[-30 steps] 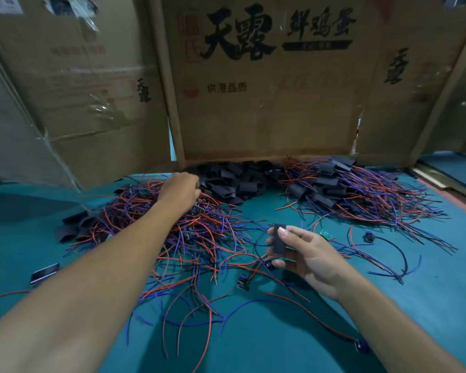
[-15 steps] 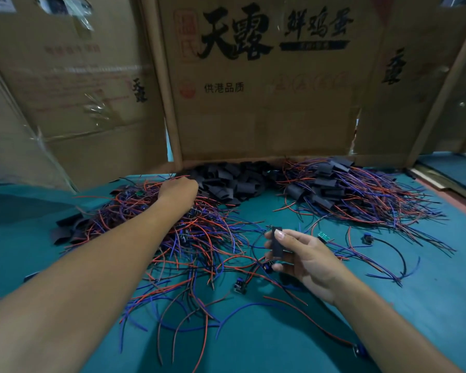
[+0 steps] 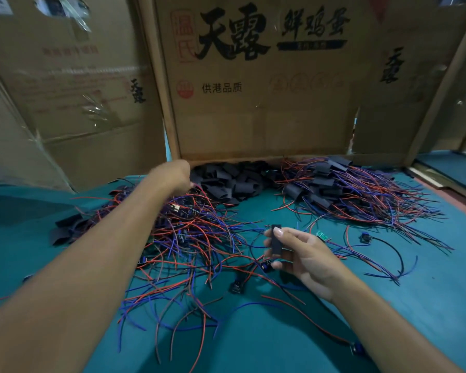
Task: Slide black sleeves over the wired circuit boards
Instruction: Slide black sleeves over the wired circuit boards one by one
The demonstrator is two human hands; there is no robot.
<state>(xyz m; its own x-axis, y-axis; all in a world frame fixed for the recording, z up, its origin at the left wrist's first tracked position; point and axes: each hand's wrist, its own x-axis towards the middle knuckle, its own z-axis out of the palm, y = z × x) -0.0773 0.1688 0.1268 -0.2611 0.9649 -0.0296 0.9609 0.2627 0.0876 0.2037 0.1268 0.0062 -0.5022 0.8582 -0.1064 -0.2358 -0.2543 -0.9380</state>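
A wall of cardboard boxes point(image 3: 264, 84) stands along the far edge of the green counter point(image 3: 280, 343). Against it, at mid far edge, lies a heap of loose black sleeves point(image 3: 226, 179); toward the far right corner sits a pile of sleeved boards point(image 3: 342, 189) with red and blue leads, and left of centre sprawls the tangle of unsleeved wired boards point(image 3: 189, 238).

The left hand point(image 3: 176, 175) reaches over that tangle to the near rim of the sleeve heap; its fingers are hidden behind the hand, so whether they grip anything cannot be told. The right hand point(image 3: 304, 254), near the counter's middle, pinches one black sleeve point(image 3: 276, 238) upright, thumb and fingers point(image 3: 280, 232) closed on it.

Risks, as I judge them: pulling one board from the tangle could drag neighbours along by knotted leads, and the pinch may flatten the sleeve's mouth so a board catches at entry. A small green board point(image 3: 320, 235) lies just beyond the right hand.
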